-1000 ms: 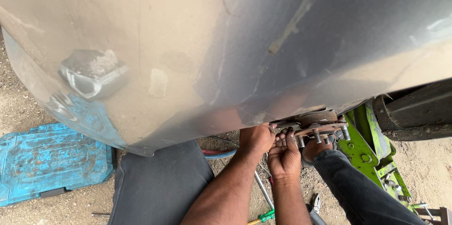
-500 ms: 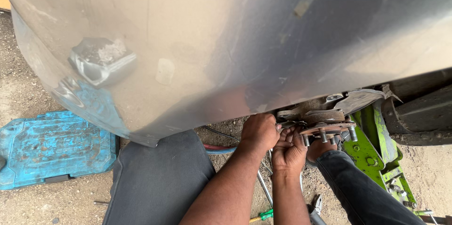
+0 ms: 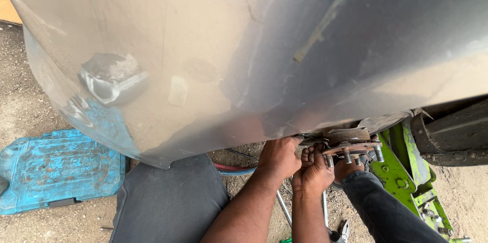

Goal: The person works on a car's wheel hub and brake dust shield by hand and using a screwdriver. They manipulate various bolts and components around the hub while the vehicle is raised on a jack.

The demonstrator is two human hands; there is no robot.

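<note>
Wheel hub (image 3: pixel 351 146), rusty with studs pointing down, sits just right of both hands under the grey car body (image 3: pixel 244 44) (dusty, dented). Beyond the hub stands a green jack (image 3: pixel 406 172); a blue case (image 3: pixel 56 169) lies far left. Left hand (image 3: pixel 278 157) and right hand (image 3: pixel 314 172) press together, fingers curled; what they grip is hidden.

Over the last second my view has swung a little, so the grey car body (image 3: pixel 264 55) fills more of the picture and the blue case (image 3: pixel 58 169) sits lower on the left. My left hand (image 3: pixel 278 157) and right hand (image 3: pixel 315 172) have edged up under the body's lip, closer against the rusty wheel hub (image 3: pixel 351 144), and the green jack (image 3: pixel 406 172) has slid right
</note>
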